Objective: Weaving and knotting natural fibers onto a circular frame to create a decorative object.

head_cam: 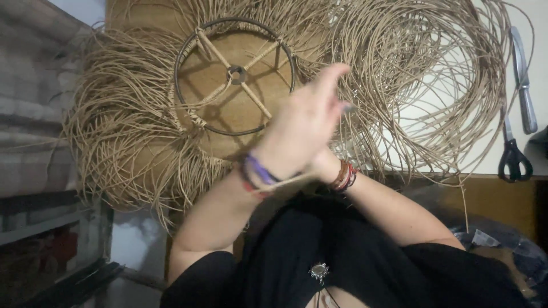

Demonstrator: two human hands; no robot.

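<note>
Rattan strand [285, 183] is running across both wrists, thin and pale, just under the bracelets, and it is lying above the person's dark lap, near the table [485, 197] edge. The left hand [302, 128] is rising in front of the right, back toward the camera, fingers pressed together and pointing up and to the right. The right hand [337, 162] is sitting almost wholly behind it; only its wrist with red-brown beads is showing, so whether its fingers are pinching the strand I cannot tell. Both forearms are crossing toward each other from the elbows, wrists close together over the lap.

To my eye the strand is being drawn out or smoothed between the palms; doing this well would mean keeping it taut, pulling it straight rather than bending it sharply, and keeping it clear of the loose coil.

Beyond the hands, a ring frame [235, 75] with wrapped cross spokes is lying flat on the wood, woven strands fanning out from it on the left. A rattan coil [422, 91] is sprawling to the right. Scissors [514, 157] and pliers [524, 80] are resting at the far right edge.
</note>
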